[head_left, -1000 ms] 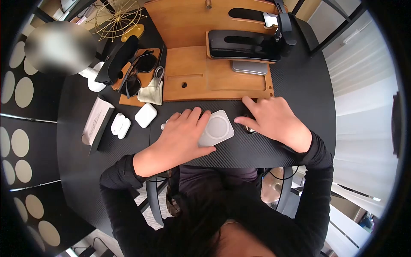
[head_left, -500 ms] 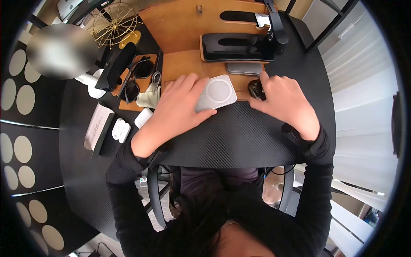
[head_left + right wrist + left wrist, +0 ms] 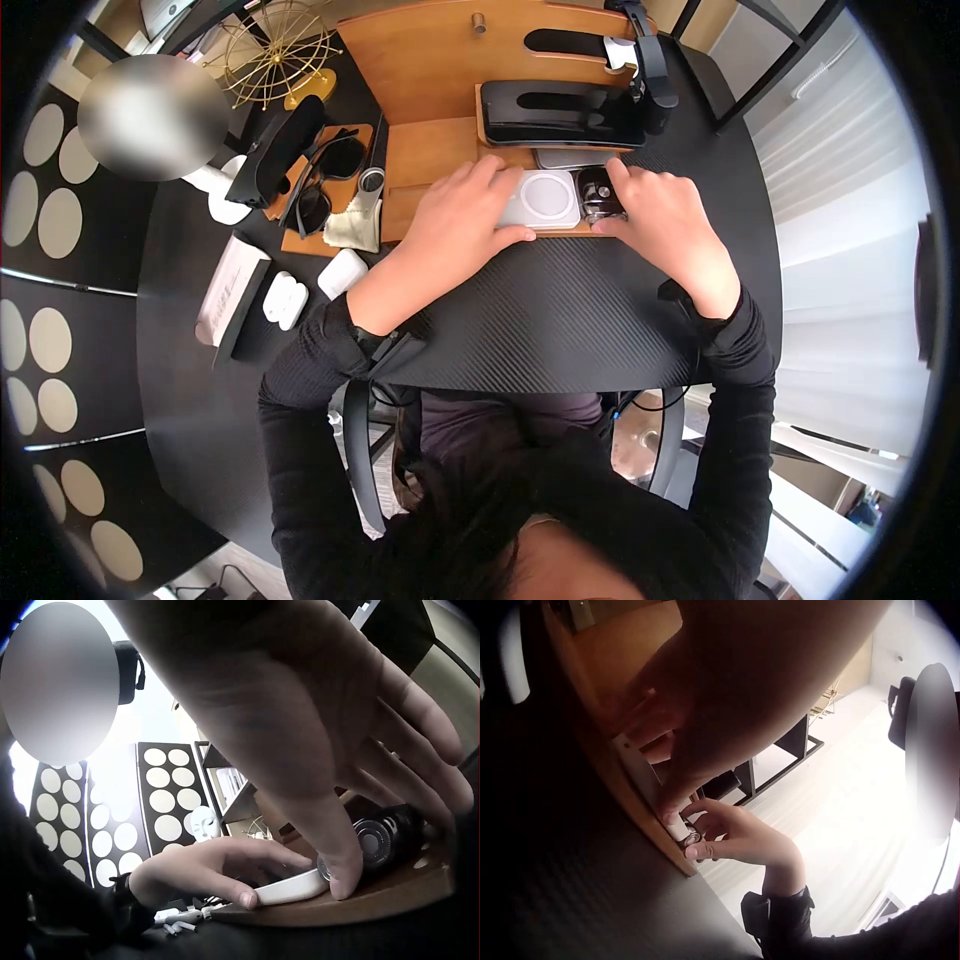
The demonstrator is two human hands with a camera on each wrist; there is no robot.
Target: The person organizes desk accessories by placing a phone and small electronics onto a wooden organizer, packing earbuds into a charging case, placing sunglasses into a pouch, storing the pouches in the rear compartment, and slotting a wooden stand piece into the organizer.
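Observation:
In the head view a white rounded device with a ring on top (image 3: 547, 199) lies on the front part of the wooden organizer (image 3: 412, 205). My left hand (image 3: 455, 215) grips its left side, thumb at the front edge. Right beside it is a small dark, shiny object (image 3: 597, 193), which my right hand (image 3: 670, 220) holds between thumb and fingers. The right wrist view shows the dark object (image 3: 386, 840) with a round face near my right thumb, close to the end of the white device (image 3: 292, 889). Its exact kind I cannot tell.
Behind stands a black padded tray (image 3: 560, 112) on the organizer. At the left lie sunglasses (image 3: 313, 205), a cloth (image 3: 353, 225), a white case (image 3: 342, 273), a second white item (image 3: 285, 300) and a long box (image 3: 232, 290). A golden wheel ornament (image 3: 277, 60) stands farther back.
Both hands have moved away from the body, from the black desk onto the organizer, carrying the white device and the dark object. The two now lie side by side, the device turned straighter.

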